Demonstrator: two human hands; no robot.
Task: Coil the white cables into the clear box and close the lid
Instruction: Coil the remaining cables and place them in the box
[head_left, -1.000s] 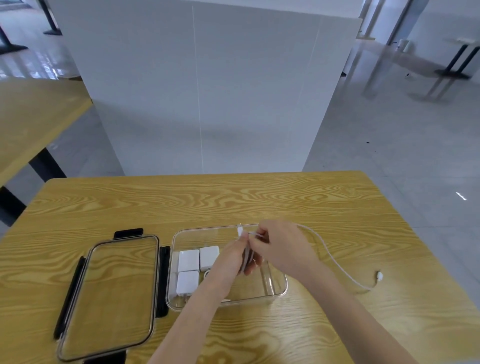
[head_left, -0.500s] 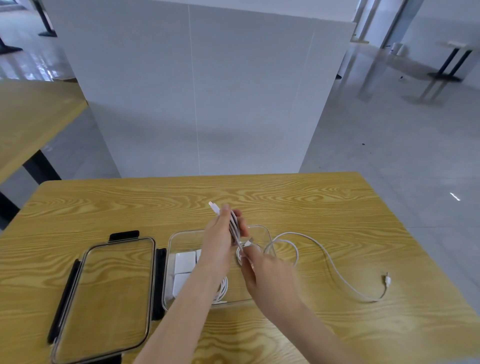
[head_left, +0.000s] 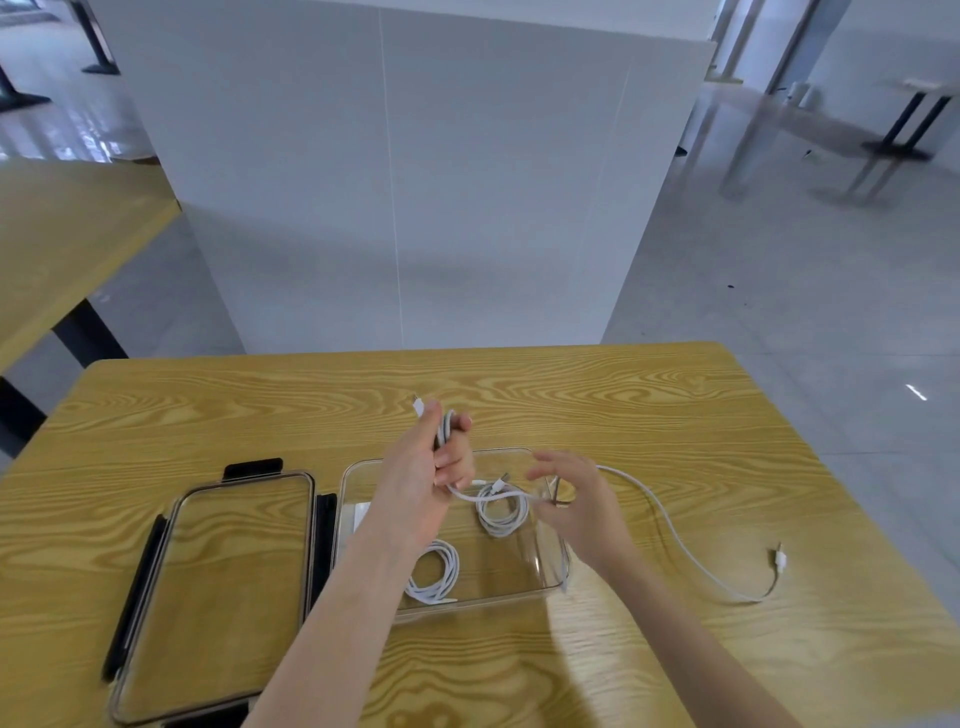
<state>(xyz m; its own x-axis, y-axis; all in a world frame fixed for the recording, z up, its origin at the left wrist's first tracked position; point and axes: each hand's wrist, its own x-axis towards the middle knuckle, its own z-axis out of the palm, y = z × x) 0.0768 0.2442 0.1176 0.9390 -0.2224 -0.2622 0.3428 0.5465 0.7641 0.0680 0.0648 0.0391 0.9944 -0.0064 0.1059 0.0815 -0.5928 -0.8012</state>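
Observation:
A clear box (head_left: 556, 582) stands open on the wooden table, with two coiled white cables inside: one (head_left: 434, 571) near its front, one (head_left: 501, 512) in the middle. My left hand (head_left: 428, 478) is raised over the box's far left part and grips several loops of a third white cable (head_left: 685, 556), one plug sticking up past my thumb. My right hand (head_left: 574, 499) pinches that cable over the box's right side. The rest of it trails right across the table to a plug (head_left: 779, 561). The clear lid (head_left: 218, 592) with black latches lies flat to the left.
White chargers (head_left: 361, 514) in the box's left end are mostly hidden by my left forearm. A white partition (head_left: 395, 182) stands just behind the table's far edge. Another wooden table (head_left: 57, 244) is at the far left.
My right hand has moved up and to the right, drawing the cable taut from my left hand across the box. The loose loop on the table has straightened. My left hand holds its loops in place.

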